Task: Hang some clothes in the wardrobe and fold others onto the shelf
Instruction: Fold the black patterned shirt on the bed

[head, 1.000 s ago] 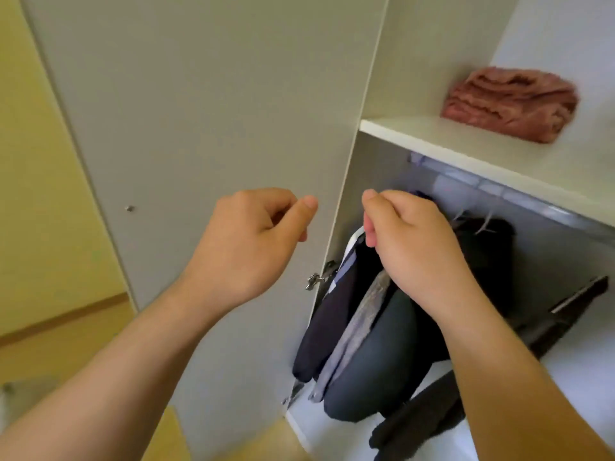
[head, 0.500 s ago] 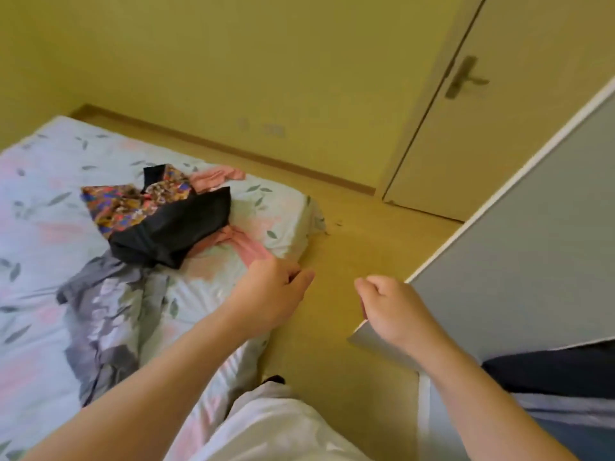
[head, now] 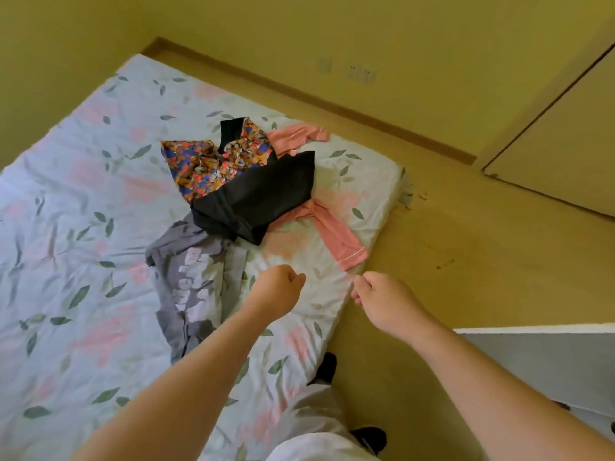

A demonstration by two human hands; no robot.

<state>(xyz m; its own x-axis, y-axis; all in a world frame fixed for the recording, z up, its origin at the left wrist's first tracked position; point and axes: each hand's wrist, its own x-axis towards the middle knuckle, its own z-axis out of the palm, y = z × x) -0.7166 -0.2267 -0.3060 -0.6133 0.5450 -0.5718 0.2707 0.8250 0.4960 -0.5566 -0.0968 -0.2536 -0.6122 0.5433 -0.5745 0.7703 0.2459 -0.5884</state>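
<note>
Left hand (head: pixel 278 289) advanced over bed (head: pixel 83 194); pink garment (head: pixel 336 237) diagonal, cuff at edge.

A bed (head: pixel 83 194) covered in a pale leaf-and-flower sheet, set on a yellow floor (head: pixel 466 244), grey lettered shirt (head: pixel 186 277) spread near its edge, pink garment (head: pixel 336 234) laid by the corner, black garment (head: pixel 259 197) draped over both, multicoloured patterned garment (head: pixel 206 161) bunched behind the black one

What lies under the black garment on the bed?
A pink garment pokes out from beneath the black garment on two sides; its middle is covered. The black one also overlaps the patterned garment and grey shirt.
</note>
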